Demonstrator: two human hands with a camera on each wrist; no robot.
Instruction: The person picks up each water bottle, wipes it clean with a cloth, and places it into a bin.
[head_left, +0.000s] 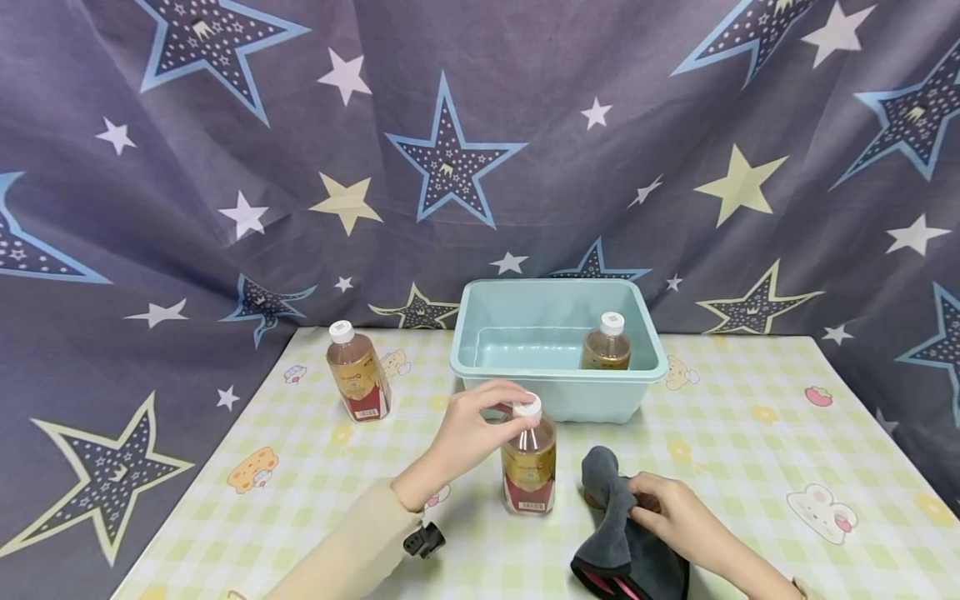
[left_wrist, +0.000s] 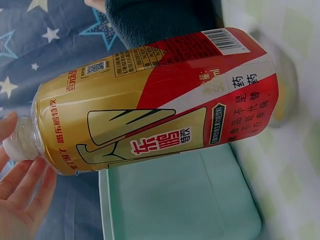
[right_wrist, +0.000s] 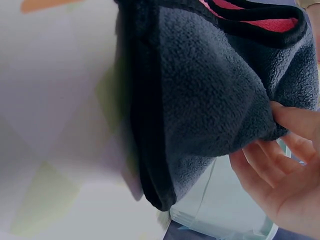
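Observation:
My left hand [head_left: 480, 421] pinches the white cap of a drink bottle [head_left: 529, 471] with a gold and red label. The bottle stands in front of the light blue bin [head_left: 555, 392], and in the left wrist view its label [left_wrist: 165, 110] faces the camera. To its right, my right hand [head_left: 678, 517] grips a folded dark grey cloth [head_left: 622, 533] with black edging and pink inside. The right wrist view shows the thumb and fingers closing on a fold of this cloth [right_wrist: 215, 90], its lower part hanging close over the table.
A second bottle [head_left: 360, 375] stands at the table's left. Another bottle [head_left: 609, 346] is upright inside the bin, at its right end. The table wears a green checked cloth [head_left: 750, 467] with cartoon prints. Behind it hangs a star-patterned curtain [head_left: 570, 192].

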